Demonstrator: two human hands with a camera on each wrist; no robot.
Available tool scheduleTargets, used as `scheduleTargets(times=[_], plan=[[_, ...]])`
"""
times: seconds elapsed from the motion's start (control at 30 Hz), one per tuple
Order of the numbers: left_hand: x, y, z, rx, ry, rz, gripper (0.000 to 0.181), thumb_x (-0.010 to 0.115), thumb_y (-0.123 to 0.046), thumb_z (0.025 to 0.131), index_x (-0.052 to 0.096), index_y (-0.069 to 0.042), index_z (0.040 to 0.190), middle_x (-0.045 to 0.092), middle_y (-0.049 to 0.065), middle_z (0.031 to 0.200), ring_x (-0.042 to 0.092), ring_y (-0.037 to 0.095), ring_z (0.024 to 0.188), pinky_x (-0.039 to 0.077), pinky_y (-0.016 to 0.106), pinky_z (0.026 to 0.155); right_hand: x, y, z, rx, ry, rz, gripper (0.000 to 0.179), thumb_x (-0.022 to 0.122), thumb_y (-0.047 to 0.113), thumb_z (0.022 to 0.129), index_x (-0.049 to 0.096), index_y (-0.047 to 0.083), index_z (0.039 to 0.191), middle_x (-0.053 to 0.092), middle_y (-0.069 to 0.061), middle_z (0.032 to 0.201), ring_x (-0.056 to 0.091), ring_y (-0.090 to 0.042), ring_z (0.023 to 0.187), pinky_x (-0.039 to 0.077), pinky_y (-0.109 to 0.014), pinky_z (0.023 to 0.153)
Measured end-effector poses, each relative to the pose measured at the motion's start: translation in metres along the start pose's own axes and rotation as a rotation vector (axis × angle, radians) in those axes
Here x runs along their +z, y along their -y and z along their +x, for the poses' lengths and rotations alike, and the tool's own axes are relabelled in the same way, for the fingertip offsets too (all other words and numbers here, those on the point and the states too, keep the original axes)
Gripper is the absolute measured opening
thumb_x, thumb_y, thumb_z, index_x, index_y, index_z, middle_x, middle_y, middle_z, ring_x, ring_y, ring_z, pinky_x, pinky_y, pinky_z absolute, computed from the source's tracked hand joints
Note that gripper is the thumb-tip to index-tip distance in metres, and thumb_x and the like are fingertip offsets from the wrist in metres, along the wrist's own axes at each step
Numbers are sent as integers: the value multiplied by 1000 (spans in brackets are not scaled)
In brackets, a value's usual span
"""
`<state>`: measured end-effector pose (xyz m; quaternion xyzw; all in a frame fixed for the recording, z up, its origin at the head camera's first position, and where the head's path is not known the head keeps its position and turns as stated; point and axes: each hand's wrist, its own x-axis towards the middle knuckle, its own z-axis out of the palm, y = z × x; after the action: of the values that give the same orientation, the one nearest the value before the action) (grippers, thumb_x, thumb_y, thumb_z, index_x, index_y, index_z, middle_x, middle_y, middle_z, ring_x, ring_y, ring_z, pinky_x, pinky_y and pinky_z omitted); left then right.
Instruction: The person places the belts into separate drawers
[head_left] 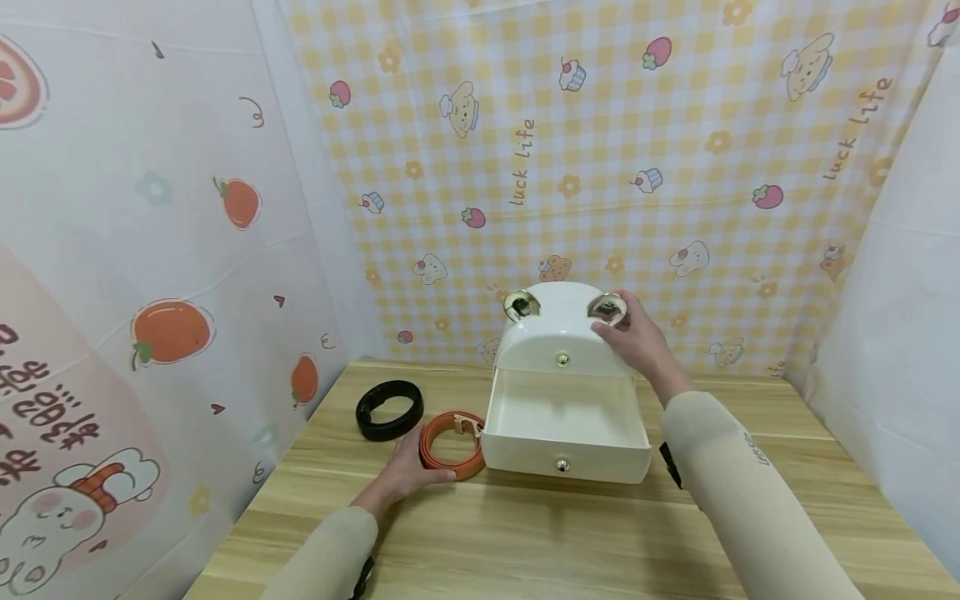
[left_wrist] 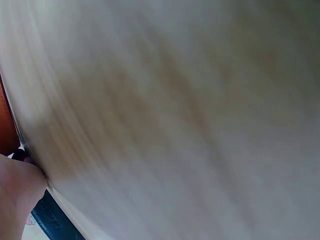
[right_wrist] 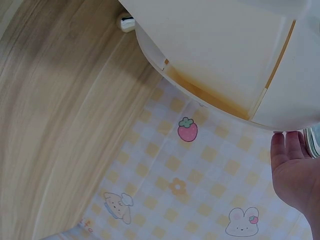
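Note:
A white drawer box point(head_left: 566, 321) with two gold-rimmed round pieces on top stands on the table. Its lower drawer point(head_left: 566, 460) is pulled out, showing the pale inside. My right hand point(head_left: 637, 337) holds the box's upper right, thumb on top beside the right gold rim. In the right wrist view, straight fingers point(right_wrist: 286, 142) touch the box's edge. Left of the drawer lies a coiled orange belt point(head_left: 435, 467) with a gold buckle. My left hand point(head_left: 405, 468) rests against the coil's outer left side, thumb stretched along its front. Its other fingertips are partly hidden.
A coiled black belt point(head_left: 388, 433) lies behind and left of the orange one. The wooden table point(head_left: 465, 542) ends at a patterned cloth point(head_left: 570, 217) behind and white cloths on both sides. The left wrist view is mostly blurred table.

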<state>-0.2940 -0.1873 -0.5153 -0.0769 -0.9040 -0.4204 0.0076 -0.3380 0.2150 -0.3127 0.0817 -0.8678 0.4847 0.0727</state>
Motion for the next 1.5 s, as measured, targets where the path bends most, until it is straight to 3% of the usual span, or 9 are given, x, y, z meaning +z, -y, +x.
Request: scheduleTargets(times=[0.2,0.4,0.6,0.77,1.07,1.5], plan=[[2,-2,1,18,-12,47,119,94,-40,64,26,0,154,23,28,157,13,50,144,9,69,111,0,0,1,-2,-4,3,64,63,32,98,29,16,151,48,-21,143,46,-39,131,34,-59,107],[2,-2,4,21,-29,76,115,94,-40,63,32,-3,152,33,22,155,21,45,143,13,67,112,-1,2,0,2,-9,0,66,63,31,98,27,16,152,48,-22,143,46,-39,131,33,-58,108],[3,0,4,46,-48,37,106,95,-39,63,40,-10,149,44,12,149,30,41,140,16,67,110,-1,1,0,1,-8,3,67,63,31,98,26,16,153,49,-22,142,47,-39,131,33,-58,108],[4,1,5,74,-63,-24,99,96,-33,61,47,-9,144,54,10,139,43,35,132,29,58,109,0,0,1,3,-12,-3,67,63,32,98,27,16,153,49,-22,143,47,-39,131,34,-58,108],[1,-2,4,42,-62,-109,88,95,-34,63,53,-8,135,63,10,125,58,27,115,42,50,101,-1,-1,2,18,-10,-14,66,63,32,98,27,18,152,48,-21,144,46,-38,132,31,-59,109],[0,-6,0,39,-141,-101,88,95,-33,65,53,-8,138,60,8,131,56,26,119,43,49,102,0,1,0,13,-7,6,64,63,30,98,29,18,151,49,-21,144,46,-38,132,32,-58,109]])
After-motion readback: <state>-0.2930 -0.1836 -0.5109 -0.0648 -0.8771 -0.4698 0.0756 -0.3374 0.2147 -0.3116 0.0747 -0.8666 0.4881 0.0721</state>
